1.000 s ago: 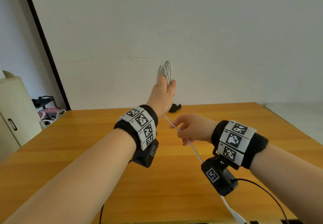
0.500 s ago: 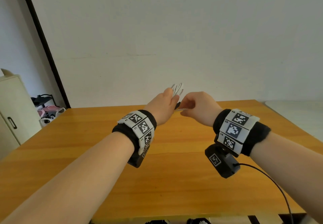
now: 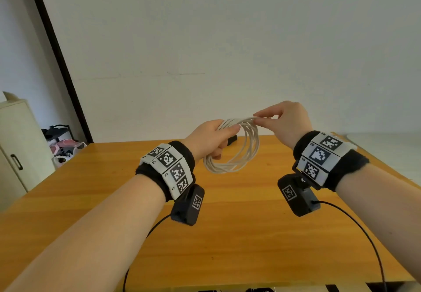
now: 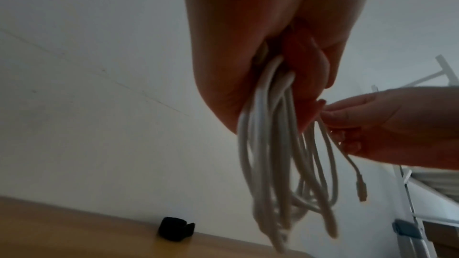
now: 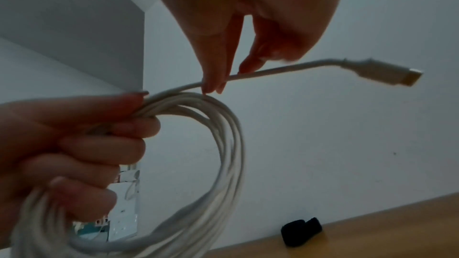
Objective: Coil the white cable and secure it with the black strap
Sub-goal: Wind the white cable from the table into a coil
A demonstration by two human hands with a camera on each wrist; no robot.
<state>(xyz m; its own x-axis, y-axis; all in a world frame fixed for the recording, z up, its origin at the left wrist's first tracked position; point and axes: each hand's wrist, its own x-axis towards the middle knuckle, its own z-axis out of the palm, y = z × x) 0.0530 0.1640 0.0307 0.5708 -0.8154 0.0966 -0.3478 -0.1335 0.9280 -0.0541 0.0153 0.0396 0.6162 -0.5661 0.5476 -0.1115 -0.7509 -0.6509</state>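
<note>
The white cable [image 3: 239, 155] hangs as a coil of several loops above the wooden table [image 3: 227, 234]. My left hand [image 3: 211, 139] grips the top of the coil [image 5: 218, 144] in a fist, thumb pressed on the strands. My right hand [image 3: 264, 121] pinches the cable's free end between thumb and forefinger just right of the left thumb. Past those fingertips [image 5: 213, 85] the USB plug [image 5: 387, 72] sticks out. The loops [image 4: 278, 164] dangle below the left fist. The black strap [image 5: 300, 232] lies rolled up at the table's far edge, [image 4: 176, 232] near the wall, half hidden behind my left hand [image 3: 232, 140].
A cream cabinet [image 3: 16, 146] stands left of the table, with a rack of shoes and bags [image 3: 63, 146] beside it. Black wires [image 3: 364, 241] trail from the wrist cameras across the near tabletop. A white wall backs the table.
The last loose stretch of cable has been drawn up onto the coil. My right hand rose from the table's middle to meet the left. The left hand turned so the coil hangs below it.
</note>
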